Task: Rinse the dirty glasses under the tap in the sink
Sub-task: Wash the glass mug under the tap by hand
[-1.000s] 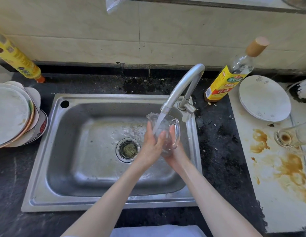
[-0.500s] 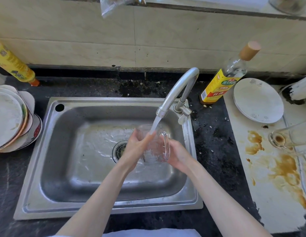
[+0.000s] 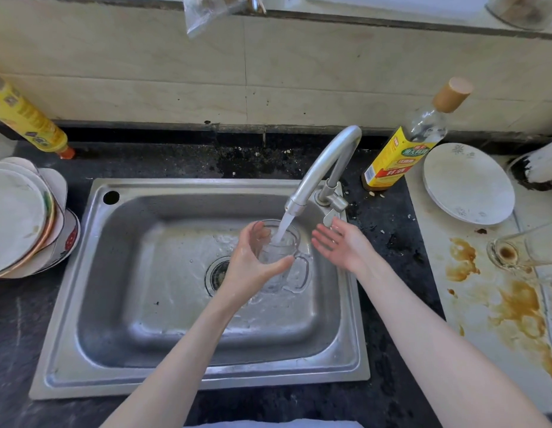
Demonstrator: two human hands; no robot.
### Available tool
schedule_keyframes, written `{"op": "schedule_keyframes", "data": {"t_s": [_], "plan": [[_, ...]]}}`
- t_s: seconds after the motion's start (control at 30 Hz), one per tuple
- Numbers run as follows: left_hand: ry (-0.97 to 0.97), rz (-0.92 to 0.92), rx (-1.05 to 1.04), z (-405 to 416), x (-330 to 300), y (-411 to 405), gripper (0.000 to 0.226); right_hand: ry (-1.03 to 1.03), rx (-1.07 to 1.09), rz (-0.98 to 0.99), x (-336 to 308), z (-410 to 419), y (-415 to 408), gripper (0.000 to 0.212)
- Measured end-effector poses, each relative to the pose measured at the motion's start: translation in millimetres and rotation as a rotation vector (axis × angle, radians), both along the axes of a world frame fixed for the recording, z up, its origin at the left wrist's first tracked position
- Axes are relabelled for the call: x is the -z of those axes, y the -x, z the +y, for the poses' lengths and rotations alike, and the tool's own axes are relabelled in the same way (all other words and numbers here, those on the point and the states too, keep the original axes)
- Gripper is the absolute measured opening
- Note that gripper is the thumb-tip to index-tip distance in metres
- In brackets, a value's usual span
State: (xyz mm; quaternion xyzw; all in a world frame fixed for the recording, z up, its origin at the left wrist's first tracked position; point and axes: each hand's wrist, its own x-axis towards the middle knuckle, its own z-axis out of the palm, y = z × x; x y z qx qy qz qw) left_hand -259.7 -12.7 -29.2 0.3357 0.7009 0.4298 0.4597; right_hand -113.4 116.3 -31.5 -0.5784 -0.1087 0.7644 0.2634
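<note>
A clear glass mug (image 3: 282, 254) with a handle is held upright over the steel sink (image 3: 123, 304). Water runs from the curved tap (image 3: 324, 168) straight into it. My left hand (image 3: 253, 267) grips the mug round its body, thumb across the front. My right hand (image 3: 342, 245) hovers just right of the mug with straight fingers, palm up, close under the tap lever and holding nothing. A second dirty glass (image 3: 524, 251) with brown residue lies on its side at the right edge.
Stacked plates (image 3: 18, 217) sit left of the sink, beside a yellow bottle (image 3: 27, 122). On the right stand a yellow-labelled bottle (image 3: 401, 152) and a white plate (image 3: 469, 183) on a pale board (image 3: 484, 304) with brown stains. The drain (image 3: 217, 274) lies under the mug.
My right hand has let go of the mug and moved right, fingers opened out. The left hand keeps the mug, now upright under the stream.
</note>
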Motion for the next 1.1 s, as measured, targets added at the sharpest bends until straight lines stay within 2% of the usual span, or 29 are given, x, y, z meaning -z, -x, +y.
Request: {"op": "schedule_keyframes", "data": {"t_s": [0.07,0.23,0.47,0.83,0.97,1.03,1.1], "plan": [[-0.036,0.045,0.025,0.3,-1.8,-1.4,0.088,0.023,0.050,0.001,-1.8,1.5,2.5,0.016],[-0.093,0.124,0.067,0.6,-5.3,-5.8,0.081,0.121,0.075,0.071,-2.7,-3.3,5.5,0.041],[-0.169,0.122,0.084,5.7,-13.3,-14.2,0.076,0.135,0.083,0.117,-7.6,-3.9,0.5,0.011],[-0.220,0.115,0.132,15.5,-25.6,-6.7,0.077,0.103,0.210,0.282,-51.5,32.6,-22.2,0.025],[-0.196,0.085,0.063,14.2,-23.9,-4.5,0.080,0.081,0.267,0.335,-54.8,37.4,-22.9,0.032],[-0.160,0.065,0.025,12.1,-24.1,-3.5,0.077,0.023,0.208,0.295,-50.2,31.7,-22.3,0.032],[-0.088,0.036,-0.035,13.0,-25.8,-4.6,0.070,-0.148,-0.017,0.093,-46.1,18.5,-22.2,0.029]]}}
